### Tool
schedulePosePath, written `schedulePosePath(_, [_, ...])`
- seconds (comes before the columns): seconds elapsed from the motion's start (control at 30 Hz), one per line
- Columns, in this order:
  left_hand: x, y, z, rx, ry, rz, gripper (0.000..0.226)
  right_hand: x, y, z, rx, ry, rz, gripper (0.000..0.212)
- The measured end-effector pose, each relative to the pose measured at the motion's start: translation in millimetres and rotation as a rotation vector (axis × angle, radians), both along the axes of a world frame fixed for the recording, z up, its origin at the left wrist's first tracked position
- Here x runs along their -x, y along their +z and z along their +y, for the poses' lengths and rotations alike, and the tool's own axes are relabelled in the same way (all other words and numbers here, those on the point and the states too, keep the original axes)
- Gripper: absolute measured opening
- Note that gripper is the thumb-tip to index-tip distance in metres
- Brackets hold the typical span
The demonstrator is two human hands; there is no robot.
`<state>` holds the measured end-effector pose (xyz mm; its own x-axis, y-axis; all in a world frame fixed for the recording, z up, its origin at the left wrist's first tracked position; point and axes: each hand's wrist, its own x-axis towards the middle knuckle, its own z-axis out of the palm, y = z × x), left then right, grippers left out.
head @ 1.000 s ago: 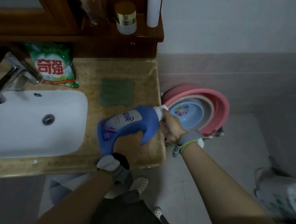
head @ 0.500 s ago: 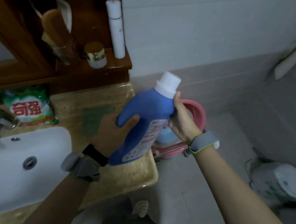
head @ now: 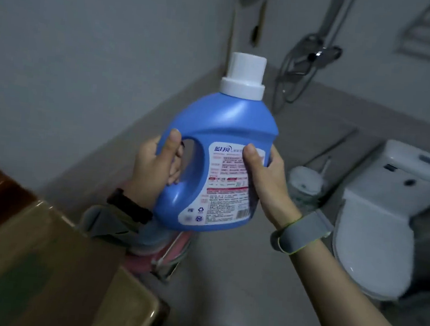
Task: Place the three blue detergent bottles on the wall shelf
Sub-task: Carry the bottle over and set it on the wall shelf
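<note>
Blue detergent bottle [head: 220,147] held upright at frame centre, white cap [head: 244,77] up, back label toward camera. Left hand [head: 155,167] wrapped through handle, thumb laid over handle top. Right hand [head: 267,178] clasped on opposite side, thumb pressed on label. Countertop [head: 48,273] seen lower left; pink basins [head: 163,247] partly hidden under bottle; toilet [head: 380,231] at right; shower hose [head: 296,65] on wall upper right.

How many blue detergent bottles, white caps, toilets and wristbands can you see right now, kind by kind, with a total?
Blue detergent bottle: 1, held upright in both hands, left hand on the handle, right hand on the label side
White cap: 1, on the bottle
Toilet: 1
Grey wristbands: 2, left wristband, right wristband
Total: 5
</note>
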<state>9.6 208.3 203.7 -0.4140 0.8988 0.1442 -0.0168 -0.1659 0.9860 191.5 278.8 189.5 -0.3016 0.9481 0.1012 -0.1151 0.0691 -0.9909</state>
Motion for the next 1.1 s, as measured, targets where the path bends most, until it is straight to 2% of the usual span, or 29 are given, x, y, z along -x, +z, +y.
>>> schedulePosePath(0.13, [-72.2, 20.4, 54.8, -0.041, -0.200, 0.004, 0.047, -85.6, 27.2, 11.5, -0.063, -0.245, 0.017, 0.057])
schedulePosePath(0.23, [-139.1, 38.7, 84.5, -0.092, -0.346, -0.011, 0.053, -150.5, 46.5, 19.5, -0.103, -0.414, 0.054, 0.054])
schedulePosePath(0.4, [-235.8, 65.7, 117.5, -0.157, -0.470, -0.027, 0.051, -244.9, 72.5, 28.9, -0.171, -0.555, 0.053, 0.066])
schedulePosePath(0.5, [-301.1, 84.4, 139.3, -0.203, -0.543, -0.030, 0.055, -308.1, 90.9, 40.8, -0.232, -0.631, 0.050, 0.064])
schedulePosePath(0.7, [-417.9, 129.0, 183.5, -0.295, -0.653, -0.114, 0.054, -422.0, 139.4, 75.9, -0.366, -0.713, 0.043, 0.055])
schedulePosePath(0.83, [-479.1, 167.5, 219.3, -0.349, -0.638, -0.130, 0.050, -480.0, 182.2, 109.0, -0.435, -0.741, 0.049, 0.033])
schedulePosePath(0.97, [-528.3, 206.0, 260.9, -0.385, -0.652, -0.138, 0.045, -526.8, 218.0, 146.9, -0.490, -0.768, 0.056, 0.037])
schedulePosePath(1.1, [-563.3, 226.5, 305.5, -0.407, -0.667, -0.138, 0.047, -560.8, 235.1, 190.0, -0.518, -0.772, 0.093, 0.031])
